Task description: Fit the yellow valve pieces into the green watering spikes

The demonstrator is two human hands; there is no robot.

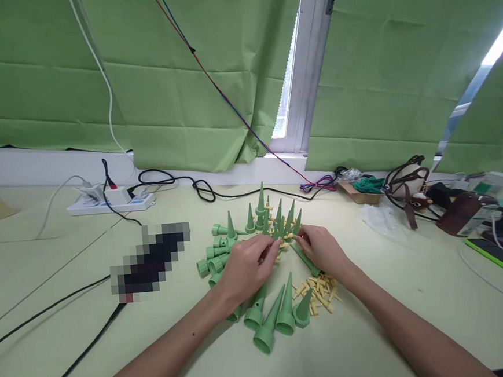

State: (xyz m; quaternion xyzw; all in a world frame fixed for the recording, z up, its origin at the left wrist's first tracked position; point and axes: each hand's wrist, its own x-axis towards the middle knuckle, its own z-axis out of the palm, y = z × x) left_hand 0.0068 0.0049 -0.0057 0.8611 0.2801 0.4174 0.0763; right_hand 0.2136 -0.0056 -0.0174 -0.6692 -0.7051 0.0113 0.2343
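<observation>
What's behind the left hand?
Upright green cones and small yellow pieces show beyond the left hand. Whatever lies directly behind the hand is covered and can't be identified.

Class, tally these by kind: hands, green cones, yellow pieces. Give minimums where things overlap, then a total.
Left hand and right hand: 2
Green cones: at least 15, some partly hidden
Yellow pieces: at least 15, many overlapping
Total: at least 32

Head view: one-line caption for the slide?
Left hand and right hand among green cones and small yellow parts on a pale tabletop.
</observation>
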